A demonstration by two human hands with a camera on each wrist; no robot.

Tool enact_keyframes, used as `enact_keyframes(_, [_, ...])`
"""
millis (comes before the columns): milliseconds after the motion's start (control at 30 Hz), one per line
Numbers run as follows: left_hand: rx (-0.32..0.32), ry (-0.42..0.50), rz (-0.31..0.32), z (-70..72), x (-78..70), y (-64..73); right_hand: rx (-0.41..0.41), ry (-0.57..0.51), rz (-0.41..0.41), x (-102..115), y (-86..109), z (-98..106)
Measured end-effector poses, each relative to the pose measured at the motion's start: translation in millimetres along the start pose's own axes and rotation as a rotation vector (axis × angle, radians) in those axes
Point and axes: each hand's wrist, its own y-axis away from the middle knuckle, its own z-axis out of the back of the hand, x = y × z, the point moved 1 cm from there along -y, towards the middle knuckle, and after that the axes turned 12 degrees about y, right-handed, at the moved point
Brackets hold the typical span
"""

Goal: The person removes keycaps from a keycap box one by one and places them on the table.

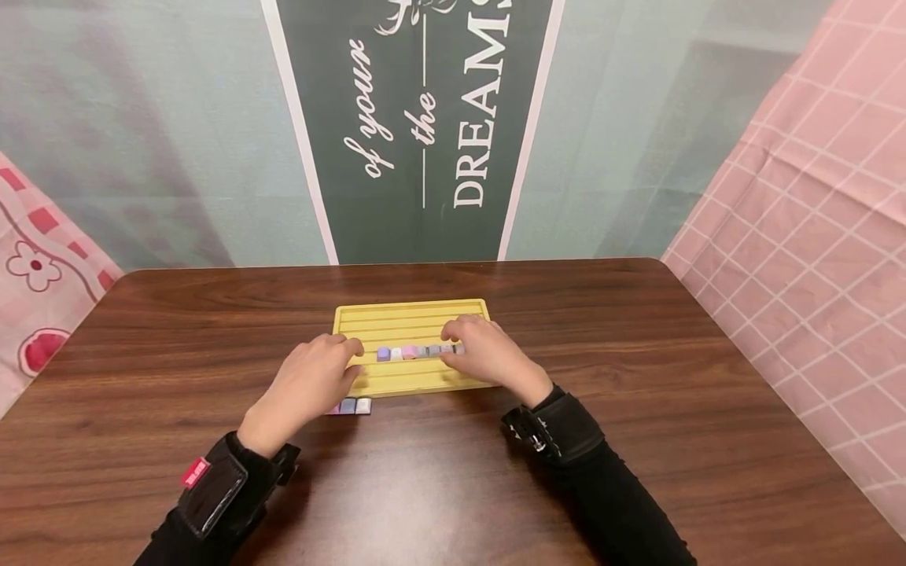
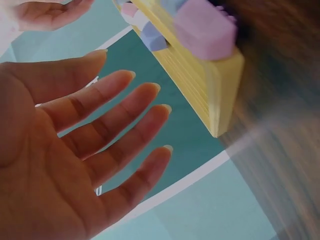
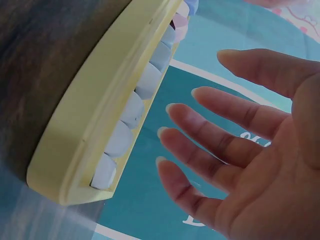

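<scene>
A yellow ridged tray (image 1: 410, 312) lies on the table with a row of small keycaps (image 1: 409, 352) along one of its grooves. The row runs from purple, white and pink at its left to several grey ones at its right. My left hand (image 1: 308, 381) hovers over the tray's left end, fingers spread and slightly bent, holding nothing. Over the right end of the row is my right hand (image 1: 488, 351), its fingers relaxed and the palm bare in the right wrist view. Part of the grey keycaps (image 3: 120, 137) is hidden behind it in the head view.
In front of the tray's left corner, a short line of loose keycaps (image 1: 348, 406) sits on the brown wooden table (image 1: 410, 487), partly covered by my left hand. Behind the table hangs a printed cloth (image 1: 425, 157); a pink checked cloth (image 1: 814, 236) is at the right.
</scene>
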Motion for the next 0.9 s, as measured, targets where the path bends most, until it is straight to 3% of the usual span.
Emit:
enact_keyframes(267, [0.004, -0.025, 0.002, -5.0, -6.3, -20.1, 0.021, 0.019, 0.007, -5, 1.0, 1])
enact_keyframes(467, [0.05, -0.052, 0.002, -10.3, -10.6, -33.5, 0.038, 0.008, 0.004, -6, 1.8, 2])
enact_keyframes(700, [0.08, -0.112, -0.003, -15.4, -10.9, -40.9, 0.057, 0.015, -0.012, -6, 1.1, 2])
enact_keyframes(900, [0.146, -0.118, 0.007, -17.5, -11.0, -44.3, 0.085, 0.008, -0.032, -6, 0.7, 2])
